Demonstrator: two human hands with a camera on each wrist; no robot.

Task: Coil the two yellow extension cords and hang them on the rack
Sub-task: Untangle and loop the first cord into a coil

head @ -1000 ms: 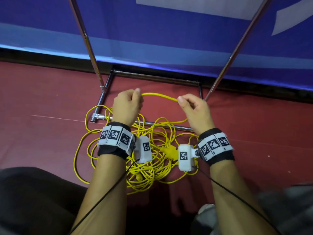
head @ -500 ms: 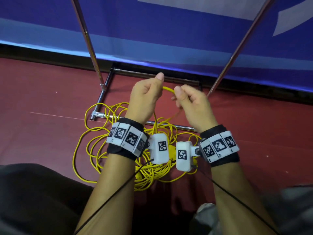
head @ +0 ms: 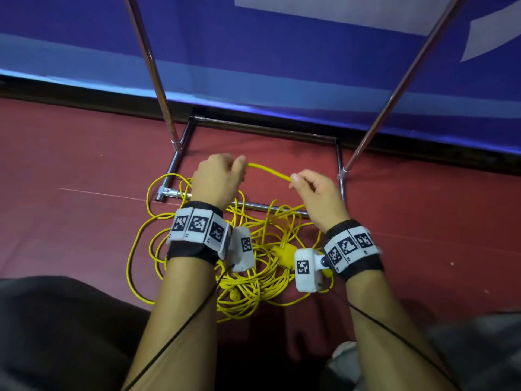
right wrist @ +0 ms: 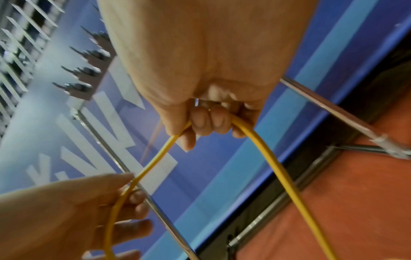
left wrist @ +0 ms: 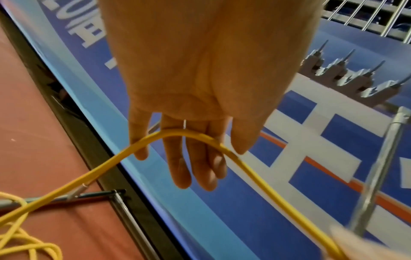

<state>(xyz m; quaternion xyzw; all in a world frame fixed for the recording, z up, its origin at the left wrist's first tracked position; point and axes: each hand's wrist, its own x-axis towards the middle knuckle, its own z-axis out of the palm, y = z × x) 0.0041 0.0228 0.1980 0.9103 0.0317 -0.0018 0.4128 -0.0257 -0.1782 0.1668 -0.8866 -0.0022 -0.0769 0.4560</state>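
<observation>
Head view: both hands raised over a loose tangle of yellow cords [head: 253, 258] lying on the red floor [head: 70, 170], just near of the rack's [head: 262, 128] chrome base frame; part of the tangle crosses the near base bar. A short span of one cord runs between the left hand [head: 217, 182] and the right hand [head: 315, 193], arching slightly. Hands apart, backs up, wrists level, each wearing a marker band. Left wrist view adds what the head view hides: the cord [left wrist: 193, 137] lies across the underside of the left fingers [left wrist: 180, 167], which hang nearly straight and relaxed, thumb alongside; the hand carries the cord rather than clenches it. Right wrist view: right hand's fingers [right wrist: 209, 121] curled tight round the cord [right wrist: 266, 158], thumb pressed down beside it, cord leaving on both sides. The same view catches the left hand from the side with the cord passing over its fingers. Only the wrist views show the rack's upper part: a row of pointed metal hooks [left wrist: 355, 77] and wire grid, high against the blue banner [head: 282, 52]. Nothing hangs on the visible hooks.
</observation>
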